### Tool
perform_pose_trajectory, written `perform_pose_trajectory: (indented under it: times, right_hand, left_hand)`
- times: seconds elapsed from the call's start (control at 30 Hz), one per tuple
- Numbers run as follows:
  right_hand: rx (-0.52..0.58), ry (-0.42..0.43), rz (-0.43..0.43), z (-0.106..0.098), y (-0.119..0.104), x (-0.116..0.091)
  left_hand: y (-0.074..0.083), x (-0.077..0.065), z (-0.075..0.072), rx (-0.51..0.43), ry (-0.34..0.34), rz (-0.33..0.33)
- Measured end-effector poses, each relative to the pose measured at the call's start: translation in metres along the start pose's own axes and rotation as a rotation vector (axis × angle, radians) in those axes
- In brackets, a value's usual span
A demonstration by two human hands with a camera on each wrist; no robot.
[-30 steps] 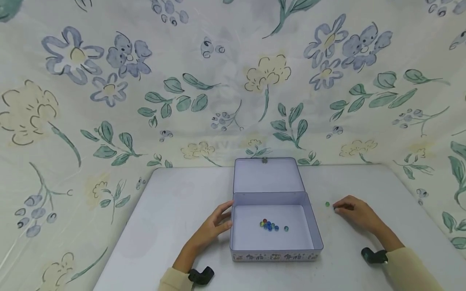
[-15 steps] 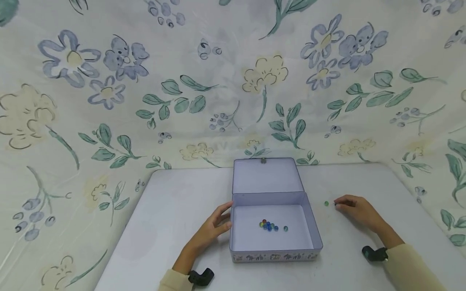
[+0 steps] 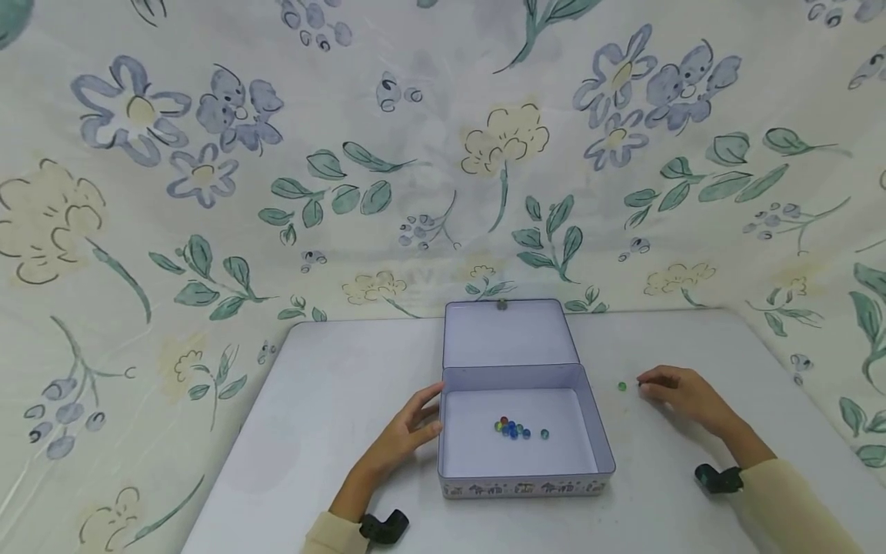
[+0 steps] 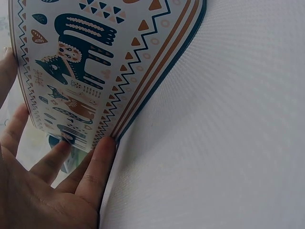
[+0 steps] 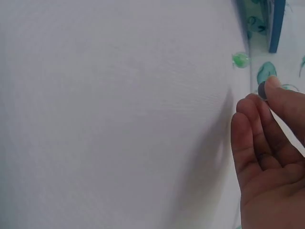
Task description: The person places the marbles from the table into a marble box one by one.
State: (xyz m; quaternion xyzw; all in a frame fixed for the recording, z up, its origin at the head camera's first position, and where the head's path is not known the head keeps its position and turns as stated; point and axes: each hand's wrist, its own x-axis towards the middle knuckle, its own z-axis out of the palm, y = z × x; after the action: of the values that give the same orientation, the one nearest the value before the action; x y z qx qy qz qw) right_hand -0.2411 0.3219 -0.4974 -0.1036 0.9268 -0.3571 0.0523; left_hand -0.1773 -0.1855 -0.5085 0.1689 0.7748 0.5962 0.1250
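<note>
A rectangular tin box (image 3: pixel 526 486) with its lid (image 3: pixel 511 335) raised stands on the white table. Several glass marbles (image 3: pixel 513 431), mostly blue with a red and a yellowish one, lie inside on its floor. My left hand (image 3: pixel 404 431) rests with spread fingers against the box's left side, which shows printed animals (image 4: pixel 76 52) in the left wrist view. To the right of the box, my right hand (image 3: pixel 681 396) pinches a dark marble (image 5: pixel 262 90) between thumb and fingertips. A green marble (image 3: pixel 621 386) lies on the table just left of those fingertips.
The white table (image 3: pixel 332 392) runs back to a floral cloth (image 3: pixel 388 231) hanging behind and at both sides. A dark wrist camera (image 3: pixel 718 478) sits at the right wrist, another camera (image 3: pixel 384 527) at the left.
My right hand, pinching the dark marble, has shifted slightly back and away from the green marble. The left hand stays at the box, and the marbles inside lie as before.
</note>
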Motion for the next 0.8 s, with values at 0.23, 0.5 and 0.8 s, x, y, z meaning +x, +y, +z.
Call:
perform_pose_trajectory:
  times: [0.23, 0.5, 0.8]
  right_hand:
    - [0.040, -0.034, 0.001, -0.014, -0.007, 0.001]
    - [0.049, -0.038, -0.039, -0.017, -0.019, 0.003]
    - [0.042, -0.041, -0.137, -0.019, -0.042, 0.009]
  left_hand:
    - [-0.002, 0.000, 0.000, -0.005, -0.008, 0.018]
    - [-0.002, 0.000, 0.000, -0.011, -0.006, 0.014]
    - [-0.002, 0.000, 0.001, -0.012, 0.000, 0.003]
